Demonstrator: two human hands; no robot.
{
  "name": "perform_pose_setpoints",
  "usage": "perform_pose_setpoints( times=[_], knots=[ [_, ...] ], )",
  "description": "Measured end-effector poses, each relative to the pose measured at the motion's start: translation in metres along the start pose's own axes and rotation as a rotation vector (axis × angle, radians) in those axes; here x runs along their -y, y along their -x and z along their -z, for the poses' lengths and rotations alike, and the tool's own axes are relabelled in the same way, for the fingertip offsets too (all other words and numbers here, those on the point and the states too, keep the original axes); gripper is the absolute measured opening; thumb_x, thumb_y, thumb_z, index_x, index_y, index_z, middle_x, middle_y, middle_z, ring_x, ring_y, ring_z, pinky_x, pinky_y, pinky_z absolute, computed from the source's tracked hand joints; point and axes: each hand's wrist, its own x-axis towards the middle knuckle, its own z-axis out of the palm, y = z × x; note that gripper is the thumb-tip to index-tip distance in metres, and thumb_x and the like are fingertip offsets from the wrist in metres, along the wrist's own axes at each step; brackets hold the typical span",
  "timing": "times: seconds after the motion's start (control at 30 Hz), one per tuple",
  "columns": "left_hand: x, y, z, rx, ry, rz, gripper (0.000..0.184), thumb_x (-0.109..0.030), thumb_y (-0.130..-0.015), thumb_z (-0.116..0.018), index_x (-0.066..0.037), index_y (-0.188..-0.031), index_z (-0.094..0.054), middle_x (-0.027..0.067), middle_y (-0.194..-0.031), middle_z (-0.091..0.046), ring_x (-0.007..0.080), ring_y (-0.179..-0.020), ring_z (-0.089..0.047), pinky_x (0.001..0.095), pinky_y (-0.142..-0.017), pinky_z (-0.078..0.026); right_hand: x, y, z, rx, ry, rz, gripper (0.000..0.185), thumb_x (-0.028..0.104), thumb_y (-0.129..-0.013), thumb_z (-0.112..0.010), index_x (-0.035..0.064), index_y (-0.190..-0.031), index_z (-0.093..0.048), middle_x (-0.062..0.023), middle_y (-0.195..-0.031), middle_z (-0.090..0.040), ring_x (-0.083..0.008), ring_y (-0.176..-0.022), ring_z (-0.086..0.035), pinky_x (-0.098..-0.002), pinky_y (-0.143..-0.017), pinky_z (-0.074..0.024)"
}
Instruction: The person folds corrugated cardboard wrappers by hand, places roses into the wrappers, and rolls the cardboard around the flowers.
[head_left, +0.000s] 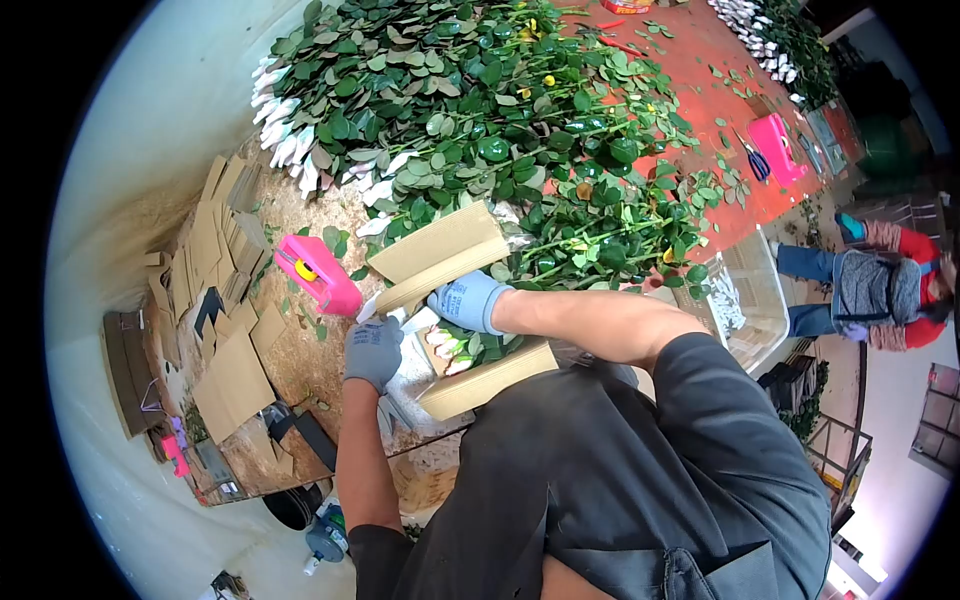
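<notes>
A cardboard wrap (490, 385) lies opened out in front of me, and its upper flap (440, 248) stands raised. Between the flaps, rosebuds (448, 350) with pale pink tips and green leaves are laid in a row. My right hand (466, 301), in a grey glove, reaches in under the upper flap with its fingers bent; the flap partly hides the fingertips. My left hand (374, 352), also gloved, is at the wrap's left end, fingers curled near a white piece that I cannot make out clearly. A pink tape dispenser (325, 282) stands just beyond it.
Rose stems (480, 130) with white-sleeved heads are heaped across the table (690, 60). Cardboard sheets (220, 235) are stacked at left. Scissors (757, 165) and another pink dispenser (775, 150) lie at far right. Near a plastic crate (760, 300), a person (880, 285) is at right.
</notes>
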Motion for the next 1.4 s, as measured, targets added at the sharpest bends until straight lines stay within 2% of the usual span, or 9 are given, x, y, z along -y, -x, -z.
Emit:
perform_pose_setpoints(
  times=[0.23,0.43,0.63,0.73,0.9,0.93,1.23,1.3,1.4],
  knots=[
    [0.021,0.007,-0.001,-0.063,-0.016,-0.046,0.019,-0.020,-0.093,-0.055,-0.006,-0.090,-0.068,0.0191,-0.090,-0.071,0.0390,-0.088,-0.068,0.0519,-0.078,-0.050,-0.003,-0.004,-0.018,-0.044,-0.058,-0.022,0.019,0.017,-0.091,-0.057,0.0058,-0.098,-0.071,-0.0174,-0.099,-0.072,-0.0358,-0.093,-0.071,-0.0471,-0.081,-0.0554],
    [0.065,0.071,0.040,0.267,-0.160,0.381,0.022,-0.026,-0.089,-0.065,-0.009,-0.103,-0.071,0.0163,-0.096,-0.073,0.0374,-0.094,-0.069,0.0496,-0.085,-0.052,-0.003,-0.005,-0.014,-0.079,-0.051,0.017,0.018,0.017,-0.089,-0.059,0.0056,-0.093,-0.072,-0.0169,-0.098,-0.073,-0.0343,-0.092,-0.071,-0.0461,-0.080,-0.0556],
    [-0.053,0.066,0.047,0.028,0.357,-0.291,0.088,-0.053,-0.083,-0.075,0.001,-0.147,-0.048,0.0240,-0.151,-0.049,0.0391,-0.139,-0.047,0.0474,-0.117,-0.037,0.003,0.000,-0.005,0.014,0.052,0.091,0.019,0.016,-0.090,-0.058,0.0070,-0.100,-0.071,-0.0150,-0.099,-0.072,-0.0324,-0.092,-0.071,-0.0439,-0.078,-0.0556],
    [-0.078,0.057,0.020,0.080,0.235,-0.216,0.095,-0.058,-0.081,-0.076,0.000,-0.150,-0.045,0.0244,-0.157,-0.040,0.0415,-0.142,-0.042,0.0483,-0.117,-0.035,0.006,0.002,-0.001,0.000,0.038,0.041,0.019,0.017,-0.090,-0.058,0.0066,-0.100,-0.071,-0.0162,-0.099,-0.072,-0.0327,-0.092,-0.071,-0.0443,-0.078,-0.0555],
    [-0.086,0.051,0.019,0.157,0.293,-0.124,0.097,-0.060,-0.082,-0.073,0.003,-0.150,-0.044,0.0243,-0.159,-0.036,0.0438,-0.143,-0.040,0.0490,-0.117,-0.036,0.004,0.005,0.009,0.136,-0.050,-0.002,0.030,0.019,-0.092,-0.058,0.0039,-0.118,-0.064,-0.0190,-0.105,-0.066,-0.0351,-0.091,-0.070,-0.0450,-0.071,-0.0578],
    [-0.088,0.051,0.024,0.219,0.284,-0.092,0.098,-0.059,-0.082,-0.073,0.003,-0.150,-0.043,0.0246,-0.159,-0.036,0.0440,-0.143,-0.039,0.0494,-0.116,-0.036,0.005,0.009,0.006,0.013,-0.008,0.018,0.020,0.017,-0.090,-0.059,0.0062,-0.103,-0.069,-0.0166,-0.102,-0.069,-0.0327,-0.087,-0.071,-0.0427,-0.069,-0.0576],
    [-0.086,0.044,0.013,-0.012,0.291,-0.172,0.106,-0.065,-0.074,-0.076,0.001,-0.150,-0.042,0.0242,-0.159,-0.038,0.0472,-0.127,-0.052,0.0520,-0.105,-0.047,0.008,0.009,0.003,-0.051,-0.012,-0.013,0.019,0.019,-0.086,-0.061,0.0067,-0.097,-0.072,-0.0169,-0.098,-0.068,-0.0330,-0.090,-0.069,-0.0442,-0.071,-0.0545],
    [-0.085,0.044,0.009,0.060,0.363,-0.116,0.099,-0.060,-0.075,-0.077,0.000,-0.147,-0.045,0.0241,-0.156,-0.041,0.0466,-0.124,-0.055,0.0520,-0.104,-0.047,0.013,0.010,0.010,0.125,0.031,-0.003,0.029,0.020,-0.091,-0.058,0.0044,-0.115,-0.066,-0.0181,-0.111,-0.065,-0.0339,-0.091,-0.068,-0.0443,-0.074,-0.0544],
    [-0.085,0.043,0.012,0.117,0.349,-0.122,0.089,-0.057,-0.075,-0.077,-0.002,-0.141,-0.053,0.0227,-0.152,-0.045,0.0441,-0.119,-0.060,0.0519,-0.101,-0.049,0.029,0.007,0.063,-0.116,-0.048,0.126,0.026,0.021,-0.089,-0.060,0.0073,-0.111,-0.064,-0.0119,-0.095,-0.062,-0.0296,-0.082,-0.067,-0.0442,-0.068,-0.0528]
  ],
)
